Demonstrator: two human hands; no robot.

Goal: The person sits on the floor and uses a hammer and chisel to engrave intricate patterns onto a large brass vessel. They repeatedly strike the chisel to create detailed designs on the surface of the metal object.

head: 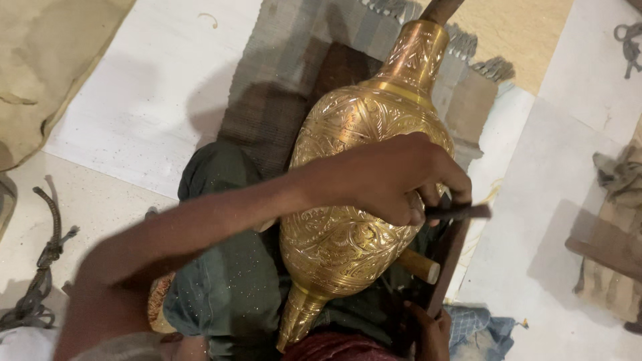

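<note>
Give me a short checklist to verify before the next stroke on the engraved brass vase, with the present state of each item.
1. Brass vase lies on its side across the lap: ok.
2. Left hand rests over the vase body, steadying it: ok.
3. Dark tool gripped in the left fingers: ok.
4. Tool tip touching the metal: cannot tell, hidden by the hand.
5. Right hand holds the dark wooden bar: ok.
6. Wooden handle under the vase supports it: cannot tell.
</note>
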